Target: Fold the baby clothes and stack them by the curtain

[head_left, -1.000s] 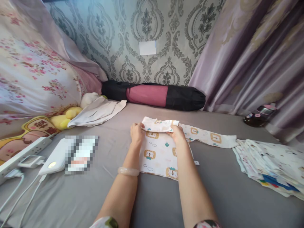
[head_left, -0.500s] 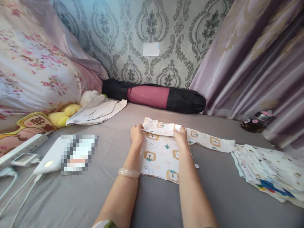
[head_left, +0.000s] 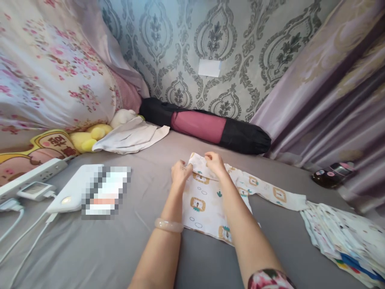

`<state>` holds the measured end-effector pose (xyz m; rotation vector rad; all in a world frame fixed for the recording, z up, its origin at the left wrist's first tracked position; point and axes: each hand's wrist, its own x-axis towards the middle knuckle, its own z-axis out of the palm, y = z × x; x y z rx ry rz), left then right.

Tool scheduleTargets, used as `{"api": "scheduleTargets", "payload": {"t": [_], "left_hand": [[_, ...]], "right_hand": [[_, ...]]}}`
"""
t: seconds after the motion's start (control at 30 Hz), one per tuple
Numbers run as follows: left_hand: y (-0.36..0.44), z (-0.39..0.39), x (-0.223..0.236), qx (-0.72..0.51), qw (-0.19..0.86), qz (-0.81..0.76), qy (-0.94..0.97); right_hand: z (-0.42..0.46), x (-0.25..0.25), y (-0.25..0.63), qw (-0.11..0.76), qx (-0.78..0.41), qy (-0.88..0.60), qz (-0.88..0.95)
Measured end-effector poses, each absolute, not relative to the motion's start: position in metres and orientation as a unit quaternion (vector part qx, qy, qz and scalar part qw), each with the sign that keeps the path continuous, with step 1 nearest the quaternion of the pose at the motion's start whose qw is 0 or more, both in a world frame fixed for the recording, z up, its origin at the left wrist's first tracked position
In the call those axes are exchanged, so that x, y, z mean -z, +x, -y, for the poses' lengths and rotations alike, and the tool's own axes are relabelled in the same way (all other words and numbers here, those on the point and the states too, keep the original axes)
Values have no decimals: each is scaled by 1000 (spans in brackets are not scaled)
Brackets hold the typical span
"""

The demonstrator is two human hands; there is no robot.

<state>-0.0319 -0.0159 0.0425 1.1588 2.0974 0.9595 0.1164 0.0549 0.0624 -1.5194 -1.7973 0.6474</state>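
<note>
A small white long-sleeved shirt (head_left: 207, 214) with tan lion faces and green leaves lies on the grey bed sheet. One sleeve is folded across its top edge, while the other stretches out to the right. My left hand (head_left: 181, 171) is closed on the left end of the folded sleeve, thumb on top. At the upper edge of the fold, my right hand (head_left: 215, 163) pinches the cloth with bent fingers; its fingertips are partly hidden. My right forearm covers part of the shirt's right side.
A stack of folded clothes (head_left: 343, 237) lies right, touching the sleeve's cuff. A dark bottle (head_left: 332, 174) stands behind it. A black and pink rolled bag (head_left: 198, 126) lies along the wall. Left are a beige cloth (head_left: 129, 136), a power strip (head_left: 33, 180), a white power bank (head_left: 75, 188) and a blurred phone (head_left: 108, 190).
My right hand has moved left along the folded sleeve, from its right end toward my left hand. My left hand stays at the left end. The camera view has shifted and tilted slightly.
</note>
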Motion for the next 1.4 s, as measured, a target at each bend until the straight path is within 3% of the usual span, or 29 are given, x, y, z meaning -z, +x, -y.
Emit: {"api": "scheduleTargets", "payload": {"t": [0.17, 0.4, 0.73, 0.83, 0.97, 1.17, 1.4], "left_hand": [[-26, 19, -42, -342, 214, -793, 456], [-26, 21, -46, -298, 202, -805, 471], [-19, 22, -53, -256, 151, -819, 491], [-17, 17, -51, -296, 124, -774, 546], [-10, 10, -45, -328, 163, -687, 628], [-1, 13, -28, -227, 100, -685, 685], [6, 21, -14, -150, -14, -679, 718]], "right_hand": [[-85, -57, 73, 295, -248, -566, 729], [-104, -43, 55, 271, -264, -572, 728], [-81, -26, 49, 220, -112, -585, 773], [-69, -28, 58, 206, -135, -547, 800], [-44, -28, 80, 230, -177, -468, 835], [-9, -28, 121, 126, -117, -513, 841], [13, -33, 170, 79, -66, -569, 816]]}}
